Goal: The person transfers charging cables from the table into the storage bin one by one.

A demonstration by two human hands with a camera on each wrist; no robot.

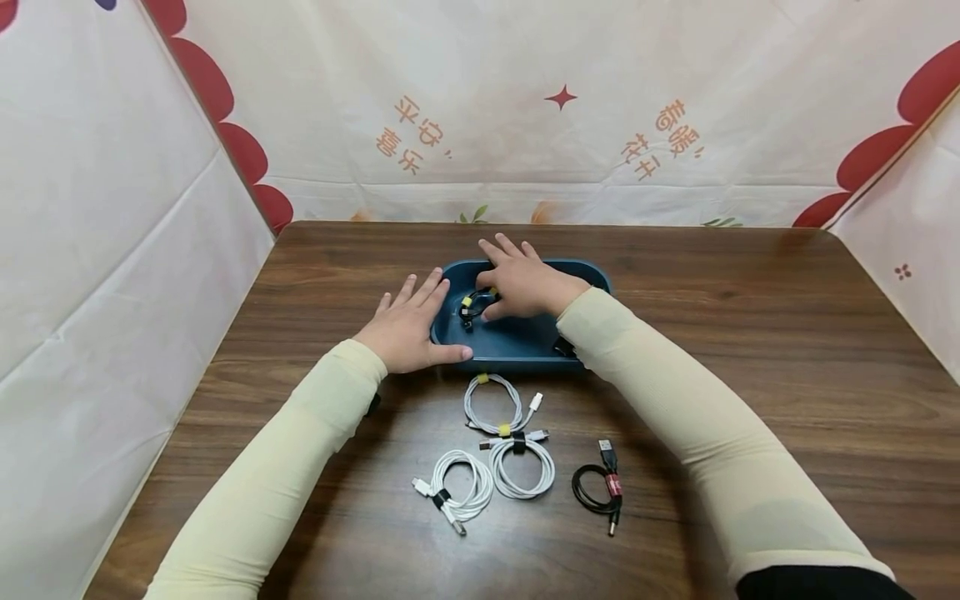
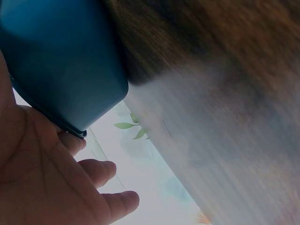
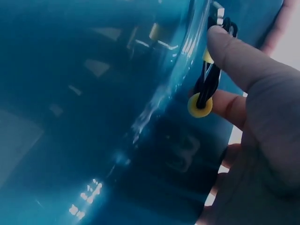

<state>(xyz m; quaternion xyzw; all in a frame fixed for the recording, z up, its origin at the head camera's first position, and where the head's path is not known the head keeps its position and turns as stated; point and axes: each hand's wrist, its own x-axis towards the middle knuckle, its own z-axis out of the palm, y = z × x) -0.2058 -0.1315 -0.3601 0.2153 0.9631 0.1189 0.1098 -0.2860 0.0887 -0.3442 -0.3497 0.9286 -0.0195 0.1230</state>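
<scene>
A dark blue tray (image 1: 510,342) stands on the table. My left hand (image 1: 408,333) rests against its left end with fingers spread; the left wrist view shows the palm beside the tray's outer wall (image 2: 70,70). Over the tray is my right hand (image 1: 528,283). Its thumb and index finger pinch a coiled black cable (image 3: 209,82) bound with yellow ties, while the other fingers stay extended. In the head view, that black cable (image 1: 467,307) shows near the tray's left end, partly hidden by the right hand.
In front of the tray lie a white coiled cable with yellow ties (image 1: 518,410), two white coiled cables with black ties (image 1: 550,473) and a black cable with a red tie (image 1: 613,485). A patterned cloth (image 1: 525,142) hangs behind the wooden table (image 1: 750,333).
</scene>
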